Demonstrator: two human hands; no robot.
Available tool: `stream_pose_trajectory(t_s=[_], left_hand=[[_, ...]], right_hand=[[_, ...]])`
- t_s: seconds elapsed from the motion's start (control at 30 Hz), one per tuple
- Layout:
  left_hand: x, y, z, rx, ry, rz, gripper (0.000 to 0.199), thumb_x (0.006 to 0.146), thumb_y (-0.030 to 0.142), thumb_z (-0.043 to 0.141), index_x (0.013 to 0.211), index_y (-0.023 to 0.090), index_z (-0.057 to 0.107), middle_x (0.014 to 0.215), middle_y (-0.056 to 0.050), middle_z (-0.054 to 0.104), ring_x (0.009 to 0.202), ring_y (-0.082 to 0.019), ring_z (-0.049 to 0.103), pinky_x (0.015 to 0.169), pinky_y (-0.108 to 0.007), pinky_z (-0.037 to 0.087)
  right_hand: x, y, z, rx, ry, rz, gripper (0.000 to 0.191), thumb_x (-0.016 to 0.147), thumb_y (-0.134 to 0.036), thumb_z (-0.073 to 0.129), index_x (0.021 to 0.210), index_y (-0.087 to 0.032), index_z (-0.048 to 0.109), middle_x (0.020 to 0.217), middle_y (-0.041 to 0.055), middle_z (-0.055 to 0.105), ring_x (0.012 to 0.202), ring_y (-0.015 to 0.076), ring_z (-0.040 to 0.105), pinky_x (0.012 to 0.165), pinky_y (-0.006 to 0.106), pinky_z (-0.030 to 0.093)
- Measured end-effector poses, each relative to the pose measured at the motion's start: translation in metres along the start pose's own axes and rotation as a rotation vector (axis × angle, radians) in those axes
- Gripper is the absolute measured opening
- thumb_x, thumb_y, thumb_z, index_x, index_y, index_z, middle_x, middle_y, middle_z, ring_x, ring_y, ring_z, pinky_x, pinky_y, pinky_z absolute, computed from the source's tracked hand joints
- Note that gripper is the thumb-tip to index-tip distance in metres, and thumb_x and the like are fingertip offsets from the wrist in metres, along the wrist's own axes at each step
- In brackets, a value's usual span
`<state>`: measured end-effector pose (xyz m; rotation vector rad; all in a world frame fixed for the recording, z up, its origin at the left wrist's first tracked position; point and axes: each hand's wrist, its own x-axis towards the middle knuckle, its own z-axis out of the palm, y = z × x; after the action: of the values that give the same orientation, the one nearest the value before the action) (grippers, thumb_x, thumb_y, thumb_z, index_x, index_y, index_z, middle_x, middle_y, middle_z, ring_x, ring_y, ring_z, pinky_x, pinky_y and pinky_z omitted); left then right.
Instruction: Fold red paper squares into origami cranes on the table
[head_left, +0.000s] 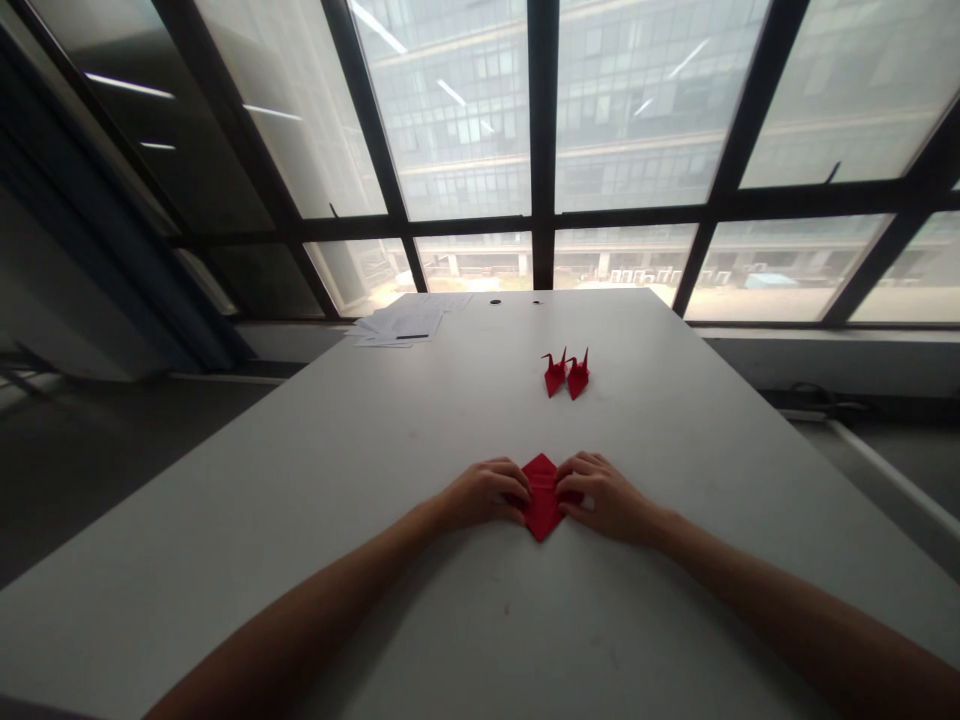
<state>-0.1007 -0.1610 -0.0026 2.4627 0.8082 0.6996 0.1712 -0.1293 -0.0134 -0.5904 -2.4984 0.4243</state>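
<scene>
On the white table [300, 480], 2 bare hands press on 1 piece of folded red paper [541, 498], which lies flat near the front middle of the tabletop, roughly kite-shaped with a point toward the person and another toward the window. The left hand [484, 493] rests palm-down on the paper's left edge, fingers curled inward so that their tips lie on the red surface; it is neither spread wide nor a tight fist, and it pins the paper rather than lifting it. The right hand [607, 497] mirrors it on the right edge, fingers likewise bent, the tips lying on the fold. The 2 hands are close together, with only the middle strip of paper showing between them; whether any finger pinches a flap underneath cannot be told. Farther back on the table, well apart from the hands and a little right of centre, stand 2 finished red paper cranes [566, 373], touching or almost touching each other, each with a pointed tip raised. At the far left corner of the table lies 1 loose stack of white sheets [405, 323] with 1 dark pen [412, 337] on it. Near the far edge sit 2 small dark round spots [516, 301], side by side. Behind the table runs a wall of large windows [465, 110] with dark frames.
</scene>
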Motion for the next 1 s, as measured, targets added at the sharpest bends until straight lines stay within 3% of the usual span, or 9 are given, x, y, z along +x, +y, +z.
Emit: stream_pose_trajectory(t_s=[0.47, 0.67, 0.8, 1.0], left_hand=[[0.001, -0.005, 0.002, -0.060, 0.019, 0.002, 0.027, 0.088, 0.043, 0.068, 0.092, 0.018, 0.078, 0.100, -0.010, 0.072, 0.096, -0.019, 0.064, 0.090, -0.030, 0.050], [0.002, 0.003, -0.001, -0.025, 0.014, -0.020, 0.022, 0.095, 0.034, 0.060, 0.095, 0.018, 0.075, 0.101, -0.010, 0.072, 0.096, -0.018, 0.065, 0.091, -0.029, 0.049], [0.001, 0.007, -0.001, 0.016, 0.043, -0.052, 0.018, 0.095, 0.026, 0.057, 0.093, 0.017, 0.072, 0.098, -0.009, 0.070, 0.092, -0.017, 0.064, 0.086, -0.027, 0.050], [0.000, 0.005, 0.002, 0.051, 0.094, -0.163, 0.016, 0.096, 0.024, 0.052, 0.099, 0.017, 0.066, 0.098, -0.007, 0.069, 0.085, -0.015, 0.063, 0.079, -0.024, 0.050]], right_hand=[[0.001, -0.002, 0.001, -0.004, -0.001, 0.018, 0.010, 0.090, -0.020, 0.063, 0.094, -0.024, 0.071, 0.103, 0.0042, 0.067, 0.098, 0.0199, 0.058, 0.092, 0.038, 0.042], [0.000, -0.001, -0.004, 0.018, -0.033, 0.011, 0.011, 0.093, -0.030, 0.062, 0.097, -0.025, 0.072, 0.105, 0.0040, 0.067, 0.099, 0.0195, 0.058, 0.093, 0.037, 0.041], [0.000, 0.001, -0.005, 0.033, -0.048, -0.017, 0.020, 0.086, -0.037, 0.071, 0.103, -0.026, 0.070, 0.106, 0.0039, 0.068, 0.099, 0.0206, 0.058, 0.094, 0.038, 0.041], [0.000, 0.007, 0.001, 0.038, 0.037, 0.021, 0.010, 0.090, -0.020, 0.062, 0.093, -0.024, 0.071, 0.096, 0.0048, 0.070, 0.090, 0.0192, 0.061, 0.086, 0.034, 0.046]])
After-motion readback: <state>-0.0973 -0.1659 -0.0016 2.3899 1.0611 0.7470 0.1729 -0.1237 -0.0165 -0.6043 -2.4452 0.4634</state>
